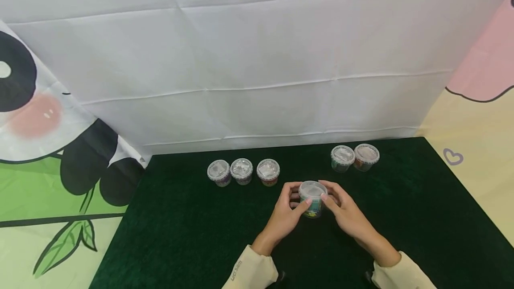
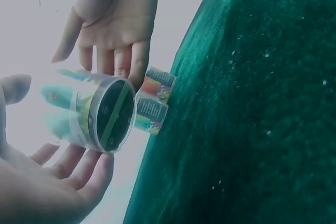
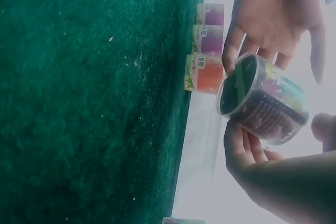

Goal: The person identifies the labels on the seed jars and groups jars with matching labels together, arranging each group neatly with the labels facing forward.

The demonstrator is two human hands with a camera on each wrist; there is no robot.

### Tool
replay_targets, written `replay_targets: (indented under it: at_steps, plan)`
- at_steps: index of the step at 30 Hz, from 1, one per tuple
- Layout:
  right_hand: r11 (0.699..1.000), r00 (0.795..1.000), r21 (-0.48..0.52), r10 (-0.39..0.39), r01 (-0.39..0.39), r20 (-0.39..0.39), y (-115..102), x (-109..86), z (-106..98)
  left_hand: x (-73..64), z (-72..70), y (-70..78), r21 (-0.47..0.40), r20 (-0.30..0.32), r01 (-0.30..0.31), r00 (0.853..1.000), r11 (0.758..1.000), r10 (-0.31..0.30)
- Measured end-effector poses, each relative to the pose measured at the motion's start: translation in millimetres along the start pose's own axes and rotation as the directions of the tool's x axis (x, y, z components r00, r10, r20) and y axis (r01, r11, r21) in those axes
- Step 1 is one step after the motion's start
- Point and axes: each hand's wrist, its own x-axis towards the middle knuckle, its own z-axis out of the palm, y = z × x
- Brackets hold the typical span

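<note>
Between your left hand and right hand, the lidded clear cup is probably handling as light, fairly stiff and a little slippery, suiting a gentle hold round its sides, and you are gripping it with both, fingers partly curled against opposite sides

Apparently “番茄” and “garden” on the orange cup, “Lees” on the left sleeve.
</note>
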Motion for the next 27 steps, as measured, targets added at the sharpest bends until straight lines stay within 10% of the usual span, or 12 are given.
replay_targets:
  at_steps: [10,27]
  plan:
    - [0.998,0.998,0.048,-0.039,0.037,0.046,-4,7.0,3,-1.4,-15.7,0.7,-0.134,0.073,0.038,0.997,0.99,-0.029]
    - [0.995,0.993,0.101,0.002,-0.014,0.115,-7,5.7,22,-21.7,-20.0,4.0,-0.13,-0.08,0.084,0.992,0.988,-0.095]
